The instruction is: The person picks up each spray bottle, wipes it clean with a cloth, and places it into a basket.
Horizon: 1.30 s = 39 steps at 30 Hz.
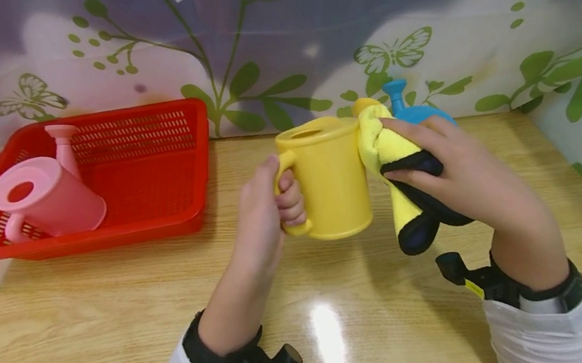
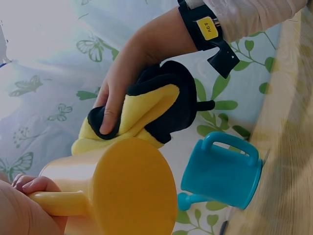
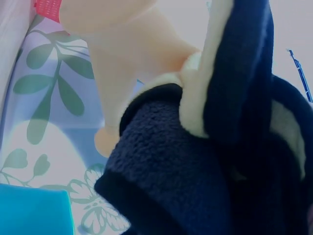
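My left hand (image 1: 261, 210) grips the handle of a yellow watering can (image 1: 333, 179), with fingers curled round it. The can is held up in front of me, roughly upright. In my right hand (image 1: 469, 173) is a bunched yellow cloth (image 1: 395, 143) with black edging and a dark side. The cloth lies against the can's right side, by the spout, whose tip shows above it in the head view. The left wrist view shows the can's flat base and the right thumb on the cloth (image 2: 151, 110). Dark folds of cloth (image 3: 171, 147) hide much of the right wrist view.
A blue watering can (image 2: 222, 171) stands on the wooden table (image 1: 122, 326), partly hidden behind my right hand in the head view. At the left, a red basket (image 1: 159, 228) holds a tilted pink watering can (image 1: 64, 199). A leaf-patterned covering (image 1: 272, 37) borders the table's back.
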Tool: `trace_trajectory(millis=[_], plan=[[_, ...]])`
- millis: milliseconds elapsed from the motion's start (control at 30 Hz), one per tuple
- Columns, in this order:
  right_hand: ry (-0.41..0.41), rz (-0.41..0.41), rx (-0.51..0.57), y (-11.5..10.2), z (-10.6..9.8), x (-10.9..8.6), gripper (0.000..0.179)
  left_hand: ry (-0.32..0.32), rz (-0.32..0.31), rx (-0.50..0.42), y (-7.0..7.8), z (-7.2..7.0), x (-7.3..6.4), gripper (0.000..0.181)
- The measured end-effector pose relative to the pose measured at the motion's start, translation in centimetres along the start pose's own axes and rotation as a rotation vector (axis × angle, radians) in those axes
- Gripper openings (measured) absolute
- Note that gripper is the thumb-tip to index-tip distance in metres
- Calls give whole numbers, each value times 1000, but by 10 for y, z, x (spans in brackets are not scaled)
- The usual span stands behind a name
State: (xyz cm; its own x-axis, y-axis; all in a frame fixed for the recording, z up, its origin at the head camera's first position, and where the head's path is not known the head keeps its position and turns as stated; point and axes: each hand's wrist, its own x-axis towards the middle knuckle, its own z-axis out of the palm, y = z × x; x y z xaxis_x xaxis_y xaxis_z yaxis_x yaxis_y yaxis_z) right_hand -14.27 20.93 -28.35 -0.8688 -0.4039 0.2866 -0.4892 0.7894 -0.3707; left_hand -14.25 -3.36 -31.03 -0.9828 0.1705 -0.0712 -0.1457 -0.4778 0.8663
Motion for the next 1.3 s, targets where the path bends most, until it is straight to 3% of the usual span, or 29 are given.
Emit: trace_trajectory(millis=[167, 300, 700, 933, 1300], plan=[[51, 58, 88, -2, -1, 2, 70, -30, -48, 27, 0, 2, -2, 33], [61, 96, 98, -3, -2, 2, 70, -40, -71, 52, -1, 4, -3, 35], [55, 80, 72, -5, 0, 2, 70, -21, -22, 57, -1, 1, -5, 34], [66, 49, 57, -5, 2, 0, 70, -13, -16, 41, -1, 0, -5, 34], [34, 63, 60, -7, 0, 0, 70, -4, -2, 23, 1, -1, -6, 34]])
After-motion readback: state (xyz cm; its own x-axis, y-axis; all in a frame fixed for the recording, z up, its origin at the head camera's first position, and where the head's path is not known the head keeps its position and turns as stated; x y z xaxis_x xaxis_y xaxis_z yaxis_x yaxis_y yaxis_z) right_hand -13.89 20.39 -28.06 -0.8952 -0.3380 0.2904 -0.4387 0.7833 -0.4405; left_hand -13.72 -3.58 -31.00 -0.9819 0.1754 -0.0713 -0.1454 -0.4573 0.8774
